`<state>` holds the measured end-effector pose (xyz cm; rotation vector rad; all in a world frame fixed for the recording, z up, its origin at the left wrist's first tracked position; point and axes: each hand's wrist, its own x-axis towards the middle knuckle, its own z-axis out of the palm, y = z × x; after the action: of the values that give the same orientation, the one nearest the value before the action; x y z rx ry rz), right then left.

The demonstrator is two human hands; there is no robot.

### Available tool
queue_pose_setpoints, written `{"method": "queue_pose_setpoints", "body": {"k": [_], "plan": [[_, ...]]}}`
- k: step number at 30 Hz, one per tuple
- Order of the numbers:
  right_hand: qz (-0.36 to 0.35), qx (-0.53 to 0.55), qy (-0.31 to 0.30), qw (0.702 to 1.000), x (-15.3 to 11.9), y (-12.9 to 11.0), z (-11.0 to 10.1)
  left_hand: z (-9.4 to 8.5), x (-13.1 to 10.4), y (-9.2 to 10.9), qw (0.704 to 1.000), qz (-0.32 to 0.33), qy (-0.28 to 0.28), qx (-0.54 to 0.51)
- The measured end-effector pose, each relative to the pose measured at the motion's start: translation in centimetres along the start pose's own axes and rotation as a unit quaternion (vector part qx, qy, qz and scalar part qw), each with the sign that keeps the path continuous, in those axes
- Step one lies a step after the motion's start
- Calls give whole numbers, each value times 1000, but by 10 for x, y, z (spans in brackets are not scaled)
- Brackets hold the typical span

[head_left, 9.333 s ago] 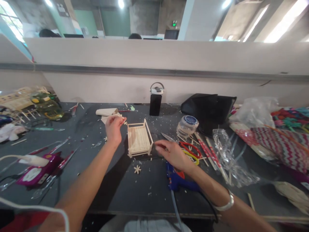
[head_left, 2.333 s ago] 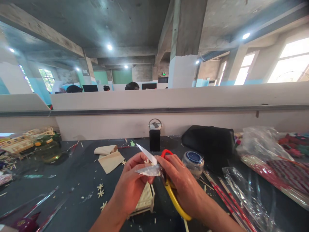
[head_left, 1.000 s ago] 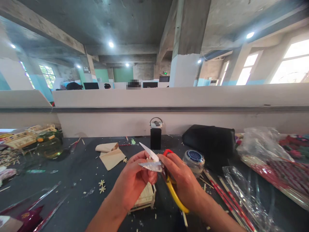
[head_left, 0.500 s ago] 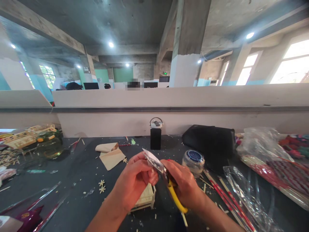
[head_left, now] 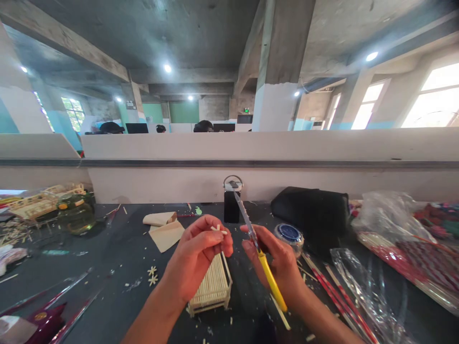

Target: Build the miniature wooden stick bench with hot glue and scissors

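A: How far is the work now, pls? And where is the piece?

B: The star piece (head_left: 218, 230), of short pale sticks, is up in the left hand (head_left: 193, 253), in the air over the table (head_left: 107, 306). The stick frame (head_left: 211, 282) is below, partly hidden by this hand.

A: And the fingers, L and R?

B: L: thumb and fingers are closed in a pinch on the star piece. R: fingers of the right hand (head_left: 279, 267) are curled around the scissors (head_left: 263, 262); blades point up and away, apart from the star piece. They look together, but the view is nearly edge-on. If fingers go inside the loops, can't tell.

A: OK, what is done?

B: IMO the stick frame is mostly built: its slats lie side by side w/ a rail at the edge, as far as it shows. Also two loose stars (head_left: 152, 279) lie on the table beside the left arm, and they look complete.

A: What is left?

B: The star piece is not yet set down w/ the others. If its arms are even, too small to tell. No star sits on the visible part of the stick frame. One loose stick (head_left: 280, 313) lies near the right hand, not joined to anything AFAICS. Total no. of pcs needed: can't say.
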<state>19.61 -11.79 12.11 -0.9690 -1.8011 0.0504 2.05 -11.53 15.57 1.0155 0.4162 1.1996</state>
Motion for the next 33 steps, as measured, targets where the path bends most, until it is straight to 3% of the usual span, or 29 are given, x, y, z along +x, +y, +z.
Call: {"method": "queue_pose_setpoints", "body": {"k": [7, 15, 22, 33], "plan": [[-23, 5, -44, 999, -4, 7, -4, -1, 3, -3, 999, -6, 46, 22], [3, 48, -145, 988, 3, 8, -12, -5, 6, -3, 997, 8, 45, 68], [-9, 0, -170, 985, 4, 10, -14, -4, 5, -2, 998, 13, 38, 47], [-39, -33, -159, 986, 5, 10, -15, -5, 5, -5, 999, -6, 17, 50]]}}
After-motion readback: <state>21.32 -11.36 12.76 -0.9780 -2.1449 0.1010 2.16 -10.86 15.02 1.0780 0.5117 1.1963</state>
